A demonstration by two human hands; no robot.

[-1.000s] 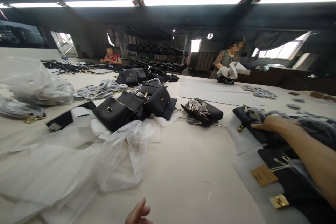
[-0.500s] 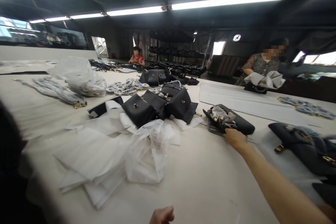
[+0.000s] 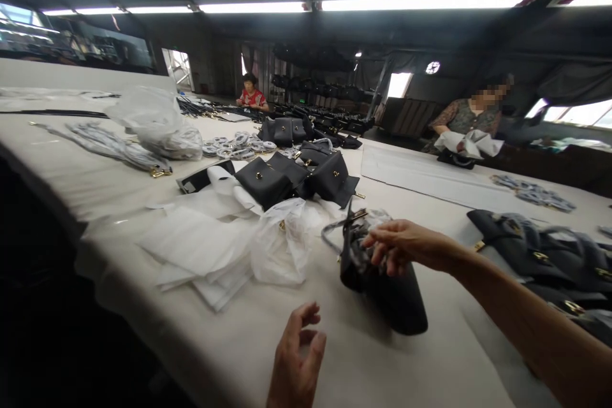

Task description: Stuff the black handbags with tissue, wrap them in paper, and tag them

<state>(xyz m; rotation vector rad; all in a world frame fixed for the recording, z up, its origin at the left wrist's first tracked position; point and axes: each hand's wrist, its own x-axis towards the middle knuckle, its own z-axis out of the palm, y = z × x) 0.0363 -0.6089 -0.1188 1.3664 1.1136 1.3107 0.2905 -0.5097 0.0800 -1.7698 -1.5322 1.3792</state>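
Observation:
A black handbag (image 3: 394, 306) lies tilted in front of me, its mouth turned up and stuffed with crumpled paper. My right hand (image 3: 401, 245) is on the handbag at its mouth, fingers bent over the stuffing; the thumb is hard to make out. Left of the bag, my left hand (image 3: 299, 347) hovers over the near table, holding nothing, its fingers curved and apart from the thumb. A translucent plastic bag (image 3: 282, 248) rests beside the handbag, next to a stack of white sheets (image 3: 196, 245).
Several black handbags (image 3: 265, 182) are grouped mid-table. More handbags (image 3: 526, 248) with wrapped handles lie at right. Wrapped straps (image 3: 112, 146) and a large plastic bag (image 3: 153, 118) sit at left. Across the table, one person (image 3: 471, 118) handles white paper; another (image 3: 252, 95) is farther back.
My right hand has brought the handbag toward me and left, turning it on the table, and has shifted from its near edge to its mouth. My left hand has risen further into view.

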